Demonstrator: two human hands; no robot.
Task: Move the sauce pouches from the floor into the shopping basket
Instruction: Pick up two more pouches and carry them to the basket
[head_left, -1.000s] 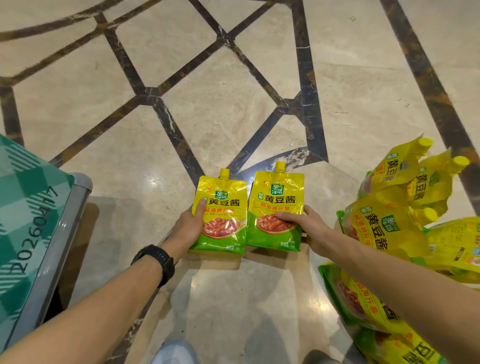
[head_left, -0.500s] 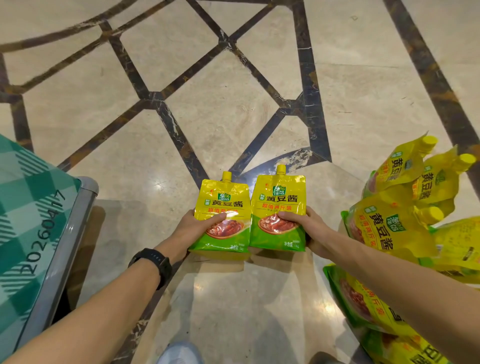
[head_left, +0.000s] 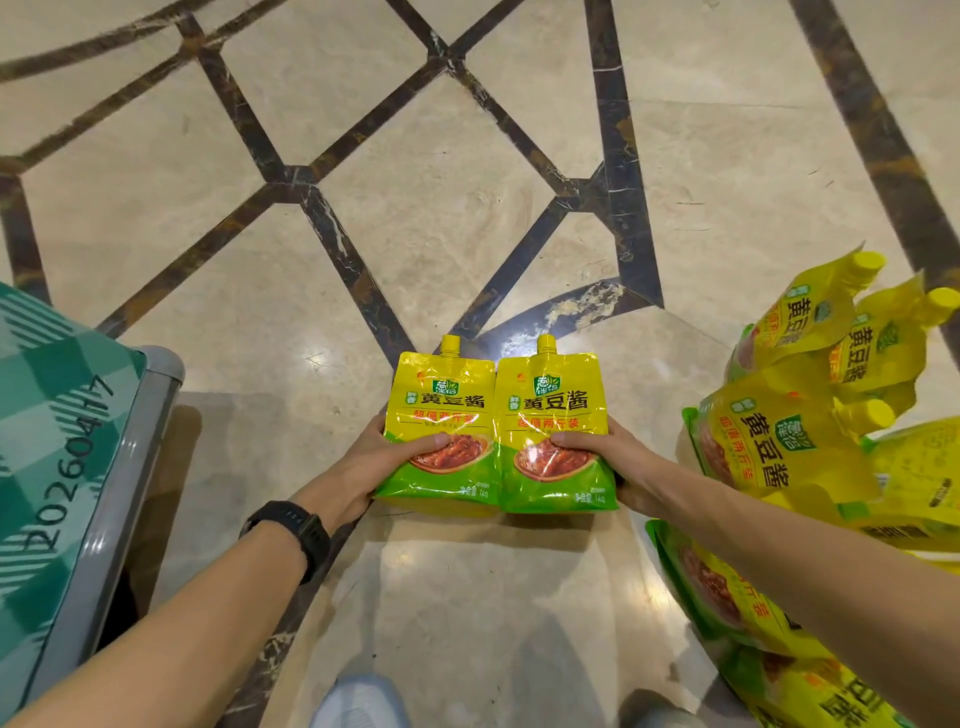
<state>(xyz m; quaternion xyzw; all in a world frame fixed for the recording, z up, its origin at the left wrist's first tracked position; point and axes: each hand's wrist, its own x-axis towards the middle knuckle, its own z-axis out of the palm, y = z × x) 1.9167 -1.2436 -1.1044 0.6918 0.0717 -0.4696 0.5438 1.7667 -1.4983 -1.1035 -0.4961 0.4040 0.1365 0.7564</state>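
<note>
Two yellow-and-green sauce pouches with yellow spout caps stand upright side by side over the marble floor. My left hand grips the left pouch at its lower edge, thumb across the front. My right hand grips the right pouch the same way. The two pouches touch along their inner edges. A pile of several more pouches lies on the floor at the right. The shopping basket with a grey metal rim and green checked lining sits at the far left.
Beige marble floor with dark inlaid stripes stretches ahead. My shoes show at the bottom edge. A black watch is on my left wrist. More pouches lie under my right forearm.
Both hands have drawn the two pouches together until they touch, and my left thumb has moved across the front of its pouch. The view shifted slightly right.
</note>
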